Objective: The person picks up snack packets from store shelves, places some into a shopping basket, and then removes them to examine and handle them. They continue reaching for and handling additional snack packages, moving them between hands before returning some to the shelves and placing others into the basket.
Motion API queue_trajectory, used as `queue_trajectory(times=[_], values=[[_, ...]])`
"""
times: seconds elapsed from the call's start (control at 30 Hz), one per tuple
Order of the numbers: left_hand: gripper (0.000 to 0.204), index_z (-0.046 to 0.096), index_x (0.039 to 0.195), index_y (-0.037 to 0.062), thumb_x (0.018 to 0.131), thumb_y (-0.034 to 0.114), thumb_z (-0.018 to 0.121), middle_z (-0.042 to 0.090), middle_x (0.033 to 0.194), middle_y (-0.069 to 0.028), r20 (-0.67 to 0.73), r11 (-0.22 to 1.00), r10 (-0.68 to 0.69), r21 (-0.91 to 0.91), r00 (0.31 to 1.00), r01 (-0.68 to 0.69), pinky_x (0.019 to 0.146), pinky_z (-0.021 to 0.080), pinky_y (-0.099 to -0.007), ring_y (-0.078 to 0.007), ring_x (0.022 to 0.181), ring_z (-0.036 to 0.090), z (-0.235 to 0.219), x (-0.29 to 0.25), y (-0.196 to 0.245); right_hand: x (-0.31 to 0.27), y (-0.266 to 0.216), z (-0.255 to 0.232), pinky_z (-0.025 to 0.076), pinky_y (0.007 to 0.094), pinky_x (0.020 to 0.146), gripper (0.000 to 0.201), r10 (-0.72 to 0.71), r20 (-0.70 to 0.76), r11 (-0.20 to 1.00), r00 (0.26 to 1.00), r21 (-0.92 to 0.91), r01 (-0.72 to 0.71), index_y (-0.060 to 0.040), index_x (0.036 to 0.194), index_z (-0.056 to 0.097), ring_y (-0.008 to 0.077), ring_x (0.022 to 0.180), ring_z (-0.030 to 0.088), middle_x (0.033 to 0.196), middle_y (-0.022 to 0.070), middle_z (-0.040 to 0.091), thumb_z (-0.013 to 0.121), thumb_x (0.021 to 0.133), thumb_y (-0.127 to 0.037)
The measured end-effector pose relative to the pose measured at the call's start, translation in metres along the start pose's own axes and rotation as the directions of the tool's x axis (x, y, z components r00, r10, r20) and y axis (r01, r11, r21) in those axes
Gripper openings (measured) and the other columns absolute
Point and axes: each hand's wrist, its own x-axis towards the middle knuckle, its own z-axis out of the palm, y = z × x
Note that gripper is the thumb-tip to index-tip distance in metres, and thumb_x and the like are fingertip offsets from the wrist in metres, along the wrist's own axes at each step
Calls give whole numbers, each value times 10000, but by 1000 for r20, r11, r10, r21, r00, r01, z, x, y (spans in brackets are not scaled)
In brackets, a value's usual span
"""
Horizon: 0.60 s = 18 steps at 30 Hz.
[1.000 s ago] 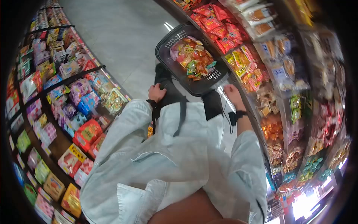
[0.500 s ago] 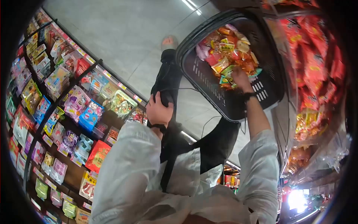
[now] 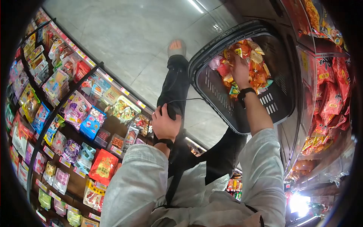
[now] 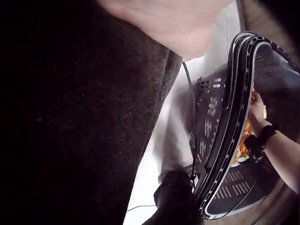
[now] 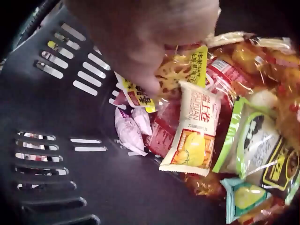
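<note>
My right hand [image 3: 239, 72] reaches down into a dark plastic shopping basket [image 3: 219, 108], over a heap of small wrapped snacks [image 3: 258, 70]. In the right wrist view its blurred fingers pinch a clear snack packet with yellow labels [image 5: 187, 70]. Close beside that lie a cream-coloured roll packet [image 5: 194, 133], a purple-wrapped sweet [image 5: 129, 130], a green-edged packet [image 5: 255, 140] and a teal one [image 5: 243, 197]. My left hand [image 3: 166, 123] rests on the dark-trousered knee, fingers spread over it and holding nothing; the left wrist view shows only part of this hand [image 4: 173, 23].
Shelves of bagged sweets [image 3: 81, 109] run along the left. On the right, clear bins hold red packets [image 3: 331, 102], close against the basket. Grey floor [image 3: 124, 41] lies ahead, with a sandalled foot [image 3: 176, 47] on it. A thin cable [image 4: 190, 77] hangs between knee and basket.
My right hand has gone from beside the basket down into it, then further across the heap to the yellow-labelled packet. The left hand stays on the knee. The view has swung closer to the basket.
</note>
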Motion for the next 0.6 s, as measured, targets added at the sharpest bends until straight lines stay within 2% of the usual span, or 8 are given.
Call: queue_trajectory(times=[0.03,0.17,0.3,0.33,0.43,0.47,0.57,0.6], values=[[636,641,1322,78,747,326,754,624,1300,-233,0,1000,5,-10,1000,-5,992,517,-534,-446,1157,603,0,-1,1,4,2,0,494,475,1010,682,-84,-13,996,996,-37,83,-153,1416,549,389,1092,633,1145,156,703,803,785,-96],[625,648,1312,71,748,318,753,624,1306,-228,-19,1000,15,-25,1000,-16,993,516,-530,-436,1162,602,4,-2,-2,34,6,7,418,476,1113,697,189,138,958,972,-244,-152,-182,1415,562,375,1298,506,1415,145,563,793,762,-105],[631,647,1318,70,748,320,753,623,1309,-226,8,1000,2,1,1000,-2,988,515,-526,-429,1151,605,3,-2,-2,44,-14,-9,354,487,1160,590,221,234,908,947,-403,-112,-177,1383,581,382,1371,431,1448,122,529,732,814,-142],[631,647,1318,71,748,320,753,623,1308,-227,-4,1000,14,5,1000,-14,987,515,-525,-429,1146,607,4,-2,-1,44,-2,3,415,488,1106,566,147,213,931,966,-359,-63,-150,1338,573,398,1313,510,1348,152,598,755,802,-142],[631,647,1320,71,750,321,752,622,1308,-230,-11,999,39,19,999,-39,986,514,-524,-430,1138,610,5,-4,2,45,3,0,476,505,1036,606,56,342,991,938,94,-93,-128,1326,527,418,1213,602,1251,194,650,809,791,-169],[631,647,1319,71,750,322,752,621,1309,-231,-4,999,36,30,999,-36,988,513,-525,-431,1140,610,5,-4,5,45,1,-2,503,511,1014,779,36,309,986,950,145,-85,-117,1409,436,428,1193,637,1254,233,660,865,766,-213],[634,646,1321,69,749,320,754,621,1309,-232,-5,999,34,40,999,-33,990,513,-525,-434,1146,608,4,-3,5,63,-4,-2,487,493,1069,929,66,267,916,961,365,-164,-105,1488,358,408,1292,600,1351,241,632,896,741,-228],[636,645,1322,69,748,319,756,622,1308,-233,-7,999,33,37,999,-33,990,513,-525,-434,1148,608,5,-4,5,74,-2,2,475,463,1103,1052,95,291,927,952,324,-191,-94,1543,293,394,1337,578,1406,212,620,918,707,-225]])
